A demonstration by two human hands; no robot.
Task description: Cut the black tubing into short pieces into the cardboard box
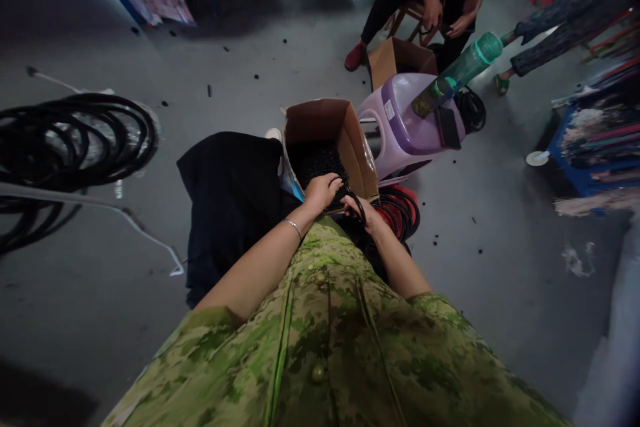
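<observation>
An open cardboard box [313, 117] stands in front of my lap, its bottom covered with many small black pieces [320, 157]. Over its near edge, my left hand [323, 192] is closed with the fingertips pinched together; what lies between them is too small to make out. My right hand [367, 212] sits just to the right, fingers wrapped round what look like black-handled scissors [356, 205]. The blades are hardly visible, pointing towards the left hand. The two hands are close to each other.
A purple stool [395, 127] right of the box bears a green bottle [460, 73] and a dark phone [449, 128]. Black coiled tubing [75, 140] lies at left, more coils [400, 213] by my right arm. A seated person [433, 13] works beyond another box [383, 63].
</observation>
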